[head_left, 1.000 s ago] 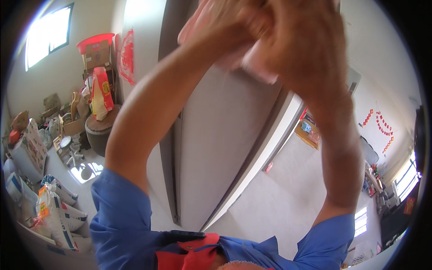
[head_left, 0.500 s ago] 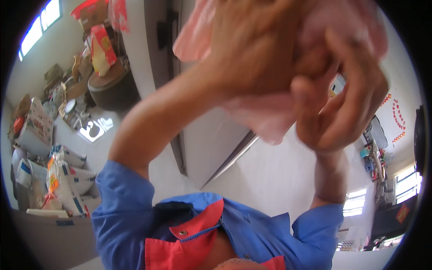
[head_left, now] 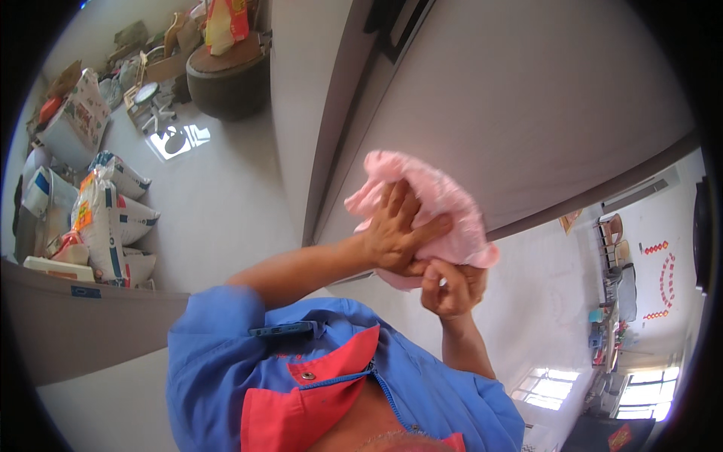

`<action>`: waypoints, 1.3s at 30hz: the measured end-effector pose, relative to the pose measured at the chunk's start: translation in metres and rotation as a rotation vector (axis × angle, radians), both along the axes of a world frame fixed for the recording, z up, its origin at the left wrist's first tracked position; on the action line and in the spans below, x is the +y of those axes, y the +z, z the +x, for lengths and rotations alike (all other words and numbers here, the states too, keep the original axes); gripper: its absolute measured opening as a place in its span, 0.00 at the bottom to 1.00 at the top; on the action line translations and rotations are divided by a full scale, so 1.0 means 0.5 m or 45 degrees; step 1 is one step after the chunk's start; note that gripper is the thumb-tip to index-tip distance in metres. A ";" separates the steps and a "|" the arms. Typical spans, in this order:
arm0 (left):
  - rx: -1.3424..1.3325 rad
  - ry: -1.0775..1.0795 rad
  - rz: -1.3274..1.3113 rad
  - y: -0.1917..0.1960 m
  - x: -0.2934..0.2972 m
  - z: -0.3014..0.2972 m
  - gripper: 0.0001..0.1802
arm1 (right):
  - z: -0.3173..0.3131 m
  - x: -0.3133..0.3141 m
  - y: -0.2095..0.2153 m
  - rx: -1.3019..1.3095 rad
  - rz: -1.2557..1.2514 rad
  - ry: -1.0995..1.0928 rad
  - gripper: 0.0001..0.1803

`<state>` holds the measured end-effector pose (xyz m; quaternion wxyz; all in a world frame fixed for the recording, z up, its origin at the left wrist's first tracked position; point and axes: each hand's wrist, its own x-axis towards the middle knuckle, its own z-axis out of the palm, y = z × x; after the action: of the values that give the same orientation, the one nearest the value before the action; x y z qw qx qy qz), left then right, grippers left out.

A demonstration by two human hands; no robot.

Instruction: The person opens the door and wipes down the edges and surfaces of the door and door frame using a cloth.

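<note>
A crumpled pink cloth (head_left: 452, 200) is bunched between my two hands in front of my chest. My left hand (head_left: 395, 233) comes from the left and grips it, fingers sunk into its folds and thumb stretched across it. Under the cloth's lower right edge, my right hand (head_left: 456, 290) holds it with curled fingers. Parts of both hands' fingers are hidden by the cloth and by each other. Just beyond my hands stands a large grey door panel (head_left: 557, 98) with a dark handle (head_left: 403, 34); the cloth looks apart from it.
White sacks (head_left: 105, 226) are piled at the left. Farther back are a dark round drum (head_left: 230, 83), a small swivel stool (head_left: 151, 98) and cluttered boxes. At the right, chairs (head_left: 611, 237) and a cluttered shelf line the wall. A grey panel edge (head_left: 135, 301) is near my left elbow.
Both hands have come down with the pink cloth, away from the top of the view and closer to my chest. The view has turned, so more of the grey panel shows.
</note>
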<state>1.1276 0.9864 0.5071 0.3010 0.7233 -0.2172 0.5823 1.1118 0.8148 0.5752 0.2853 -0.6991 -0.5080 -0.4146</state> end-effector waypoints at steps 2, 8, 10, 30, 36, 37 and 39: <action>-0.052 -0.084 -0.017 0.072 0.017 0.003 0.39 | -0.007 0.016 0.039 -0.080 0.088 -0.054 0.06; -0.070 -0.121 -0.041 0.104 0.024 0.018 0.37 | -0.044 0.031 0.074 0.000 -0.014 -0.118 0.18; -0.039 -0.119 -0.028 0.068 0.035 0.023 0.37 | -0.080 0.028 0.071 0.314 -0.064 -0.130 0.18; 0.471 -0.355 -0.482 -0.124 0.197 0.071 0.41 | -0.047 0.240 -0.069 1.218 -0.296 0.048 0.54; 0.450 -0.367 -0.581 -0.156 0.124 0.033 0.42 | -0.076 0.157 -0.107 1.193 -0.373 0.094 0.51; 0.400 -0.316 -0.514 -0.195 0.113 0.034 0.43 | -0.082 0.137 -0.116 1.160 -0.413 0.115 0.49; 0.485 -0.281 -0.463 -0.236 0.076 0.011 0.41 | -0.097 0.096 -0.147 1.131 -0.441 0.126 0.46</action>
<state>1.1333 1.0246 0.3889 0.5227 0.7258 -0.1263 0.4290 1.0635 0.8628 0.5018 0.3735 -0.8208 -0.4312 0.0289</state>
